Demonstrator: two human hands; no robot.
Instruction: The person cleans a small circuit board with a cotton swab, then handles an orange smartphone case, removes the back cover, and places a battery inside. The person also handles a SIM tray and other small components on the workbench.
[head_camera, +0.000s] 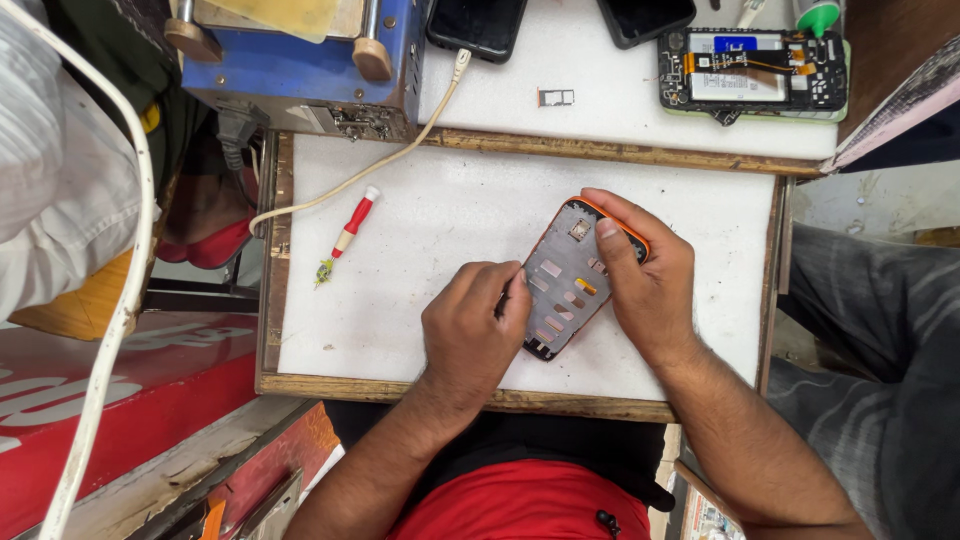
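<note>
Both our forearms come up from the bottom of the view to a white board (400, 260) with a wooden frame, and on it lies the phone frame (570, 280), a bare grey mid-plate with an orange rim, tilted so its top end points up and to the right. Our right hand (650, 275) lies over the frame's right edge, fingers pressed together and curled on the rim with the forefinger flat on the plate near the top, pinning it down. Our left hand (470, 325) is bunched at the frame's left edge, fingertips drawn together against the plate; whether they pinch a small tool or part we cannot tell, since the knuckles hide the tips. We judge the work to be midway: the frame is already stripped, with no screen, board or battery on it, only small pads and strips showing on the grey face, so the taking apart looks done and the picking at this plate is under way. What stays undone, as far as we can see, is anything that would bring the parts back together. A red screwdriver (350, 228) lies well apart on the board's left, untouched, beside a white cable (400, 150). Above the board, on a higher shelf, sit an opened phone (752, 62) with its circuit showing, two dark phones, a small tray (556, 97), and a blue machine (300, 60).
</note>
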